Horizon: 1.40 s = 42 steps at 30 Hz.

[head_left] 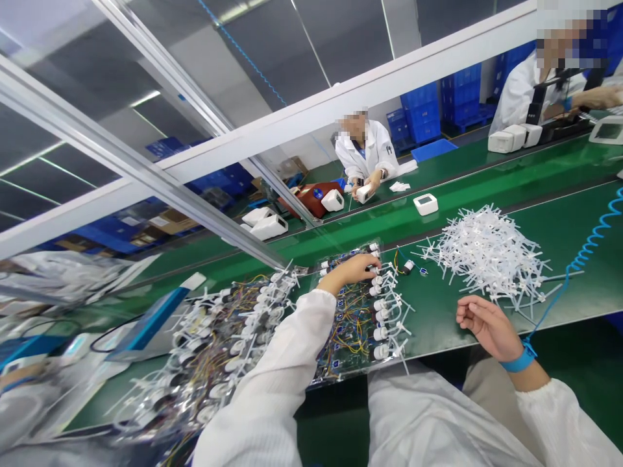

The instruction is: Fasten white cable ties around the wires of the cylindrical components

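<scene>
My left hand [357, 269] reaches over the far end of a row of wired assemblies, its fingers closed at a white cylindrical part [375, 272]. Each assembly in the row has a white cylinder [380, 333], thin coloured wires [357, 327] and a small blue board. White cable ties [399, 308] stick out from the cylinders along the right side. A clear plastic sheet or tray lies under the row. My right hand [489, 327] hovers near the front table edge, fingers loosely bent, nothing visible in it. A heap of white cable ties [491, 250] lies just beyond it.
A loose wired assembly [407, 266] lies beside the heap. More assemblies in clear plastic [228, 350] pile up at left. A coiled blue cord [586, 243] runs to my right wristband [520, 358]. Across the green conveyor [467, 201], a co-worker [367, 155] holds a white device.
</scene>
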Motion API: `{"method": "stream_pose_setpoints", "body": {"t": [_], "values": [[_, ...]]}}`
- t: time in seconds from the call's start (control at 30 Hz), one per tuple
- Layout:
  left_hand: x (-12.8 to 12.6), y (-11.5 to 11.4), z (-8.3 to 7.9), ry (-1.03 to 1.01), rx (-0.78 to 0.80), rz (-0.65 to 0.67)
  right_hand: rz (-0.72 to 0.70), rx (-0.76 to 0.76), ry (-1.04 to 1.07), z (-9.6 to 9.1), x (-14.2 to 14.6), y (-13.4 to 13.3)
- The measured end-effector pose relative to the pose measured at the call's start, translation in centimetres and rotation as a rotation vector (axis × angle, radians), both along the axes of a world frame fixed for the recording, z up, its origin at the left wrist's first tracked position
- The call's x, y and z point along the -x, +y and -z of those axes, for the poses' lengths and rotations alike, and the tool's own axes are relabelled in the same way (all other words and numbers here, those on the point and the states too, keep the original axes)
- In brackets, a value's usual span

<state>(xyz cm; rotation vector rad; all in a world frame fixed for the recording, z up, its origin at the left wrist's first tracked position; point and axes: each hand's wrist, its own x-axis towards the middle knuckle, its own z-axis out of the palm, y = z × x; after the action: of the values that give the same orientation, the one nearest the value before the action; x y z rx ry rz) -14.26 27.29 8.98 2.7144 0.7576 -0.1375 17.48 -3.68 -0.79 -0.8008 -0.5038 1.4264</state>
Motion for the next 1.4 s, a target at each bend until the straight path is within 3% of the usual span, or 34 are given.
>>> {"method": "stream_pose_setpoints", "body": {"t": [0.3,0.53,0.9,1.07,1.4], "values": [[1.5,0.8,0.6,-0.034,-0.029,-0.058,-0.013,-0.018,-0.001,0.0,0.0,0.0],[0.9,0.3,0.5,-0.032,0.034,-0.006,-0.029,-0.012,0.001,0.0,-0.1,0.1],[0.6,-0.5,1.3,-0.085,-0.073,-0.252,-0.018,-0.005,0.0,-0.3,0.0,-0.1],[1.6,-0.3,1.4,-0.051,-0.01,-0.224,-0.029,-0.01,-0.007,0.0,-0.1,-0.1],[0.8,0.6,1.6,-0.061,0.057,-0.2,-0.004,0.008,-0.023,0.2,-0.3,-0.2]]}}
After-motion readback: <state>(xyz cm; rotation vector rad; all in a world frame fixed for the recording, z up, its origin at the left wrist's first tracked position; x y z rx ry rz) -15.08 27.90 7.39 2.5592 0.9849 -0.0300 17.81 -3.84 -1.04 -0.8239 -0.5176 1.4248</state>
